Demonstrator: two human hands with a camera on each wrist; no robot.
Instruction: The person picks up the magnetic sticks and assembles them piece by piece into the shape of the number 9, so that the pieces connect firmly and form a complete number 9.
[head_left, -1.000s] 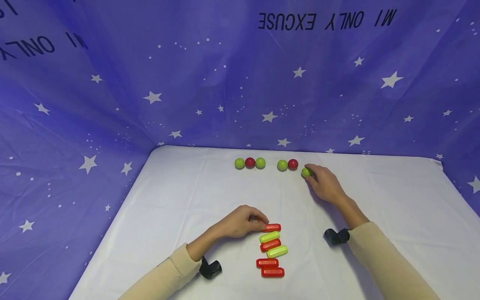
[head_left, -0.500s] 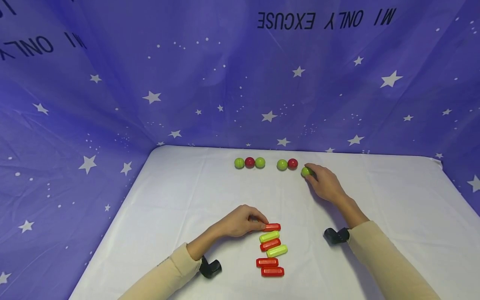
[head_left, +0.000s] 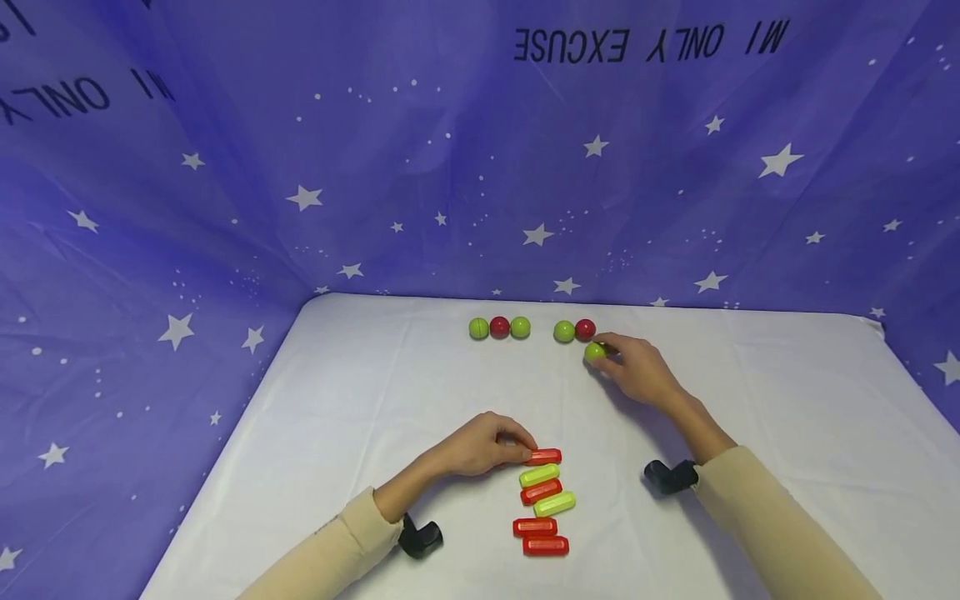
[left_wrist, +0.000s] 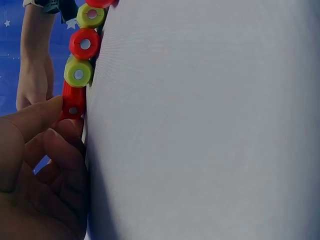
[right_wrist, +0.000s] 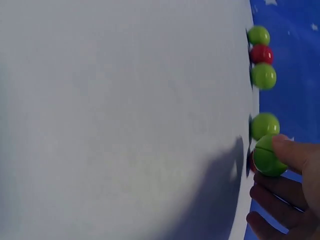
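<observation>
In the head view my right hand point(head_left: 637, 371) holds a green ball point(head_left: 594, 352) between thumb and fingers, just in front of a red ball point(head_left: 585, 330). That red ball sits against another green ball point(head_left: 564, 332). The right wrist view shows a seam on the held green ball point(right_wrist: 269, 156), which partly hides the red one. My left hand point(head_left: 480, 443) pinches the left end of a short red hexagonal rod point(head_left: 546, 457), the farthest of a column of rods. Close below it lie a yellow-green rod point(head_left: 539, 476), a red rod point(head_left: 542, 492) and another yellow-green rod point(head_left: 555, 504).
Two more red rods point(head_left: 535, 527) lie nearest the person. A green-red-green row of balls point(head_left: 499, 327) stands at the back, left of the pair. The white-covered table point(head_left: 360, 392) meets a blue star-printed curtain point(head_left: 420, 167). Black wrist devices point(head_left: 422, 537) hang by both sleeves.
My right hand has moved left and slightly nearer the person with the green ball, from right of the red ball to in front of it. My left hand stays on the red rod.
</observation>
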